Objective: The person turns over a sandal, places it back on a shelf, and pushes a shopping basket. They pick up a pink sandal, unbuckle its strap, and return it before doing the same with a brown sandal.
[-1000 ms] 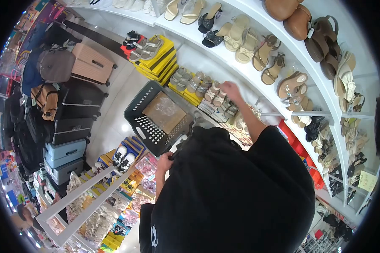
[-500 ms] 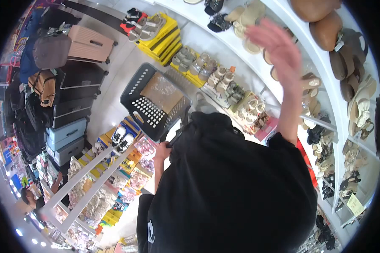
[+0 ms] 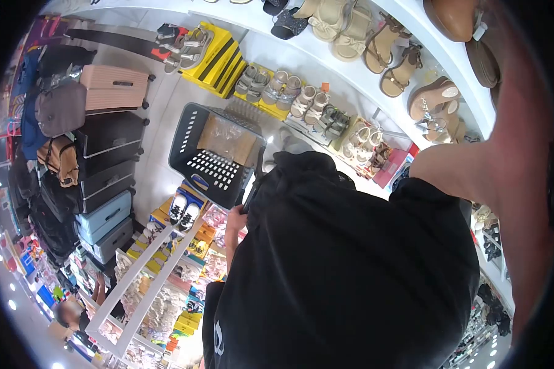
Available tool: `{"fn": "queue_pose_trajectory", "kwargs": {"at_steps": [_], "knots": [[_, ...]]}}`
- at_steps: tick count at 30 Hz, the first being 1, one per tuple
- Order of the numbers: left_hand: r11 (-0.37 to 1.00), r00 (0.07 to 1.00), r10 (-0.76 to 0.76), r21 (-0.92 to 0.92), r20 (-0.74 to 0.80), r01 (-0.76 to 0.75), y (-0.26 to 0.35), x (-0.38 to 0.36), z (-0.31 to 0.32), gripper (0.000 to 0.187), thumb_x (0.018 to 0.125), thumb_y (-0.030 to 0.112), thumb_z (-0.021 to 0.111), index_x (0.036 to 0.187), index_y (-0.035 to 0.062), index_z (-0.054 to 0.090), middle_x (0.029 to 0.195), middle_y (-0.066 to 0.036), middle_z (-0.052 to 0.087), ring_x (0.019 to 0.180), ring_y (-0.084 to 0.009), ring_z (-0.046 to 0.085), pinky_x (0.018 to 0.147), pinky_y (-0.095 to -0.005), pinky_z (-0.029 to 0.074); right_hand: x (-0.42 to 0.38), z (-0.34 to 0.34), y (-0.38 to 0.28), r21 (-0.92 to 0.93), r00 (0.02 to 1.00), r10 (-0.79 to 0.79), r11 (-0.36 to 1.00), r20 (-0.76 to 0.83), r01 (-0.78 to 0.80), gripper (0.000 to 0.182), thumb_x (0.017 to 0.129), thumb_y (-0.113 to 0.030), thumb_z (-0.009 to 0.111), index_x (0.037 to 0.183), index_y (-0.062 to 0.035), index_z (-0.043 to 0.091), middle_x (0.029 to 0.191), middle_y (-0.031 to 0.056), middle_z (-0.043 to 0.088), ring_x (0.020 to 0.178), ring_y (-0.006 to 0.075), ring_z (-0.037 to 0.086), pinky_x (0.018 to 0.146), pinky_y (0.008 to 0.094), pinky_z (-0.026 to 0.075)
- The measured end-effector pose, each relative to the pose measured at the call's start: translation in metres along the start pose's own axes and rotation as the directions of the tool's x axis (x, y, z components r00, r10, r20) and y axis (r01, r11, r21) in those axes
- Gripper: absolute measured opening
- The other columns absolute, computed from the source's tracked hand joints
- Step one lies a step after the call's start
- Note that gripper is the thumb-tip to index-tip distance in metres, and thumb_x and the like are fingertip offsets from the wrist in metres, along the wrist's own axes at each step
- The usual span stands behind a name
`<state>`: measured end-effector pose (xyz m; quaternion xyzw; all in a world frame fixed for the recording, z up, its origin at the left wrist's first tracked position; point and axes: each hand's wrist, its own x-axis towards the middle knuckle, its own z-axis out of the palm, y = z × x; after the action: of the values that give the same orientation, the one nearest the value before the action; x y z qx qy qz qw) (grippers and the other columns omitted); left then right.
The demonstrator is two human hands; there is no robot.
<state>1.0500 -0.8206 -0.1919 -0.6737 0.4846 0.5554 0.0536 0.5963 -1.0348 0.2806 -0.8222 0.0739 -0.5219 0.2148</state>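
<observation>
At the left of the frame, suitcases [image 3: 104, 178] stand stacked in a row on the floor, with a pink one [image 3: 114, 88] lying above them and a grey backpack [image 3: 60, 109] just beside it. At the lower left runs a white rack [image 3: 143, 277] with small shoes on it. Near the centre, a dark plastic shopping basket [image 3: 212, 166] stands on the floor and holds a flat package in clear wrap [image 3: 229, 138]. Below it, the left hand [image 3: 235, 219] is closed around the basket's black handle [image 3: 250, 195], which rises from the basket's near edge. Above the basket, at upper centre, pairs of sandals [image 3: 280, 86] lie on yellow boxes [image 3: 218, 58]. A curved white shelf [image 3: 375, 86] with more sandals crosses the top. At the far right, the right arm [image 3: 511, 166] is raised very close to the camera; its hand is outside the frame, so I cannot tell its fingers.
</observation>
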Motion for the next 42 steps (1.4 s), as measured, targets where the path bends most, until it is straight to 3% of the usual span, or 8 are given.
{"fn": "queue_pose_trajectory", "kwargs": {"at_steps": [14,18,21,24,28,32,34,42], "knots": [[0.997,0.992,0.054,0.063,-0.11,-0.047,-0.031,0.032,0.011,0.05,0.072,0.014,0.07,0.117,-0.0073,0.061,0.093,-0.02,0.071,0.084,-0.0244,0.07,0.074,-0.0341,0.054,-0.004,-0.015,-0.013,0.012,0.994,-0.088,0.996,0.063,0.087,0.068,0.082,-0.031,0.069,0.133,0.0058,0.042,0.123,0.0219,0.059,0.116,0.0333,0.057,0.101,0.0451,0.042],[0.995,0.997,-0.069,-0.066,0.031,0.071,0.044,-0.005,-0.014,0.051,0.072,0.02,0.073,0.114,-0.0073,0.063,0.098,-0.022,0.07,0.095,-0.0261,0.069,0.082,-0.0349,0.052,-0.005,-0.02,-0.017,0.008,0.992,-0.088,0.996,0.092,0.088,0.065,0.082,-0.029,0.069,0.132,0.0052,0.044,0.122,0.0211,0.059,0.115,0.0325,0.058,0.101,0.0447,0.043],[0.994,0.986,0.101,-0.021,-0.136,-0.105,-0.039,0.034,0.015,0.043,0.074,0.017,0.072,0.109,-0.0075,0.064,0.086,-0.017,0.071,0.081,-0.0193,0.068,0.073,-0.0331,0.052,-0.004,-0.021,-0.022,0.006,0.991,-0.083,0.997,0.103,0.083,0.063,0.082,-0.028,0.069,0.13,0.0048,0.045,0.121,0.0205,0.06,0.115,0.0318,0.058,0.1,0.0443,0.043],[0.996,0.991,0.083,-0.002,-0.101,-0.084,0.043,-0.009,-0.011,0.036,0.073,0.013,0.069,0.104,-0.006,0.066,0.081,-0.015,0.07,0.076,-0.0176,0.066,0.069,-0.0334,0.051,-0.005,-0.022,-0.024,0.0,0.993,-0.067,0.998,0.099,0.067,0.061,0.082,-0.026,0.07,0.129,0.0044,0.046,0.12,0.0199,0.061,0.114,0.0312,0.059,0.1,0.0439,0.044],[0.99,0.994,0.106,-0.088,-0.019,-0.107,0.014,0.016,0.004,0.032,0.073,0.01,0.066,0.102,-0.0048,0.066,0.08,-0.016,0.07,0.076,-0.0182,0.067,0.069,-0.0343,0.051,-0.003,-0.016,-0.029,-0.025,0.995,-0.034,0.999,0.097,0.036,0.058,0.081,-0.024,0.07,0.128,0.0038,0.048,0.119,0.0191,0.061,0.113,0.0303,0.059,0.099,0.0435,0.044],[0.998,0.995,0.057,0.019,-0.085,-0.055,0.036,-0.004,-0.007,0.033,0.076,0.01,0.065,0.104,-0.006,0.065,0.086,-0.02,0.07,0.081,-0.0207,0.068,0.07,-0.0349,0.051,-0.004,-0.012,-0.029,-0.011,0.998,-0.047,0.999,0.05,0.047,0.056,0.081,-0.022,0.07,0.127,0.0033,0.05,0.118,0.0183,0.062,0.113,0.0295,0.06,0.098,0.043,0.045],[0.993,0.979,0.118,-0.006,-0.167,-0.12,-0.049,0.038,0.02,0.033,0.076,0.01,0.064,0.105,-0.005,0.065,0.086,-0.02,0.07,0.081,-0.0227,0.068,0.071,-0.0357,0.05,-0.002,-0.012,-0.031,-0.011,0.998,-0.044,0.999,0.036,0.045,0.054,0.081,-0.021,0.07,0.126,0.003,0.051,0.118,0.0179,0.063,0.112,0.029,0.06,0.098,0.0428,0.046],[0.997,0.995,0.074,-0.014,-0.072,-0.075,0.012,0.013,-0.001,0.036,0.077,0.014,0.066,0.107,-0.0044,0.064,0.085,-0.022,0.069,0.08,-0.0248,0.069,0.07,-0.0364,0.051,-0.033,0.006,-0.007,0.058,0.966,0.191,0.981,-0.174,-0.183,0.049,0.081,-0.017,0.071,0.123,0.0019,0.055,0.116,0.0163,0.064,0.111,0.0273,0.061,0.097,0.0418,0.047]]}}
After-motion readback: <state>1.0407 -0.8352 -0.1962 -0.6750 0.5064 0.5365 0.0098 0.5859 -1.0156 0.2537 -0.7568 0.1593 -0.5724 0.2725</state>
